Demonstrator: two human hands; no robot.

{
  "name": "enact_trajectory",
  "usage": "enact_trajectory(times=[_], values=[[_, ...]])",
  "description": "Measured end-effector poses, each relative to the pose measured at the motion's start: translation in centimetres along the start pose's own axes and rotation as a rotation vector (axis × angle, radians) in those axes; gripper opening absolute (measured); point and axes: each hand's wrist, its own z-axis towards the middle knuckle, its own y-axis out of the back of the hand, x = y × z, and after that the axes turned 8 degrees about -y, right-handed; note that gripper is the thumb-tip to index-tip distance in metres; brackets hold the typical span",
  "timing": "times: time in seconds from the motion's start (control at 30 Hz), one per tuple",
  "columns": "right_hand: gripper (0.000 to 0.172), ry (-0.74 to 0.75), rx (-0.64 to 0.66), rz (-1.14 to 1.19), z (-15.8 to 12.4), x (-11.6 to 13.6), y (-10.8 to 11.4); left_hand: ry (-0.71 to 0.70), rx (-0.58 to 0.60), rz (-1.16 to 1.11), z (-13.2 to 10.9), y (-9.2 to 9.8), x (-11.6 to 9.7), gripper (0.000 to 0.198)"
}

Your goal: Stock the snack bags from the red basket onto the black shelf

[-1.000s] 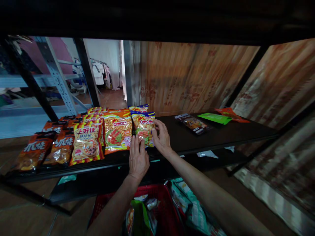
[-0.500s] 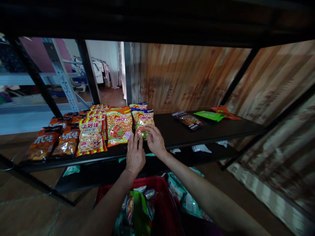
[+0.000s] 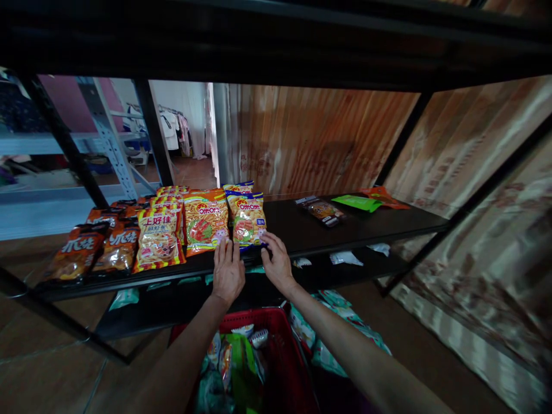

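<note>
On the black shelf (image 3: 310, 241) a snack bag with a blue top edge (image 3: 246, 215) stands upright in front of a similar one. My right hand (image 3: 278, 265) is at its lower right corner, fingers extended and slightly bent. My left hand (image 3: 228, 273) lies with straight fingers at the lower edges of this bag and the orange snack bag (image 3: 207, 221) to its left. Neither hand is wrapped round a bag. Further left stand red-and-yellow snack bags (image 3: 159, 238) and dark brown snack bags (image 3: 118, 247) in rows.
Right along the shelf lie a dark packet (image 3: 323, 211), a green packet (image 3: 357, 202) and an orange packet (image 3: 388, 198). Below stands a red basket (image 3: 282, 345) with packets inside, beside teal-and-white bags (image 3: 332, 348). Black posts (image 3: 403, 138) and an upper shelf (image 3: 259, 46) frame the space.
My right hand has drawn down and right from the front of the blue-topped bag to its lower corner. My left hand has shifted slightly down and left. The view has moved a little.
</note>
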Motion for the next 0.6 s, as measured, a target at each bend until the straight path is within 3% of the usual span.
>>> enact_trajectory(times=[0.2, 0.43, 0.53, 0.6], values=[[0.041, -0.21, -0.02, 0.032, 3.2, -2.7, 0.2, 0.012, -0.012, 0.003, 0.2, -0.3, -0.4, 0.045], [0.06, -0.572, 0.129, 0.312, 6.7, -3.9, -1.0, 0.033, 0.009, -0.02, 1.9, -0.6, -0.6, 0.051], [0.056, -0.597, 0.18, 0.438, 7.0, -3.1, -1.6, 0.035, 0.002, -0.022, 2.1, -0.9, -0.6, 0.051], [0.048, -0.501, 0.169, 0.466, 6.9, -2.7, -2.1, 0.038, -0.003, -0.028, 2.0, -1.2, -0.6, 0.051]])
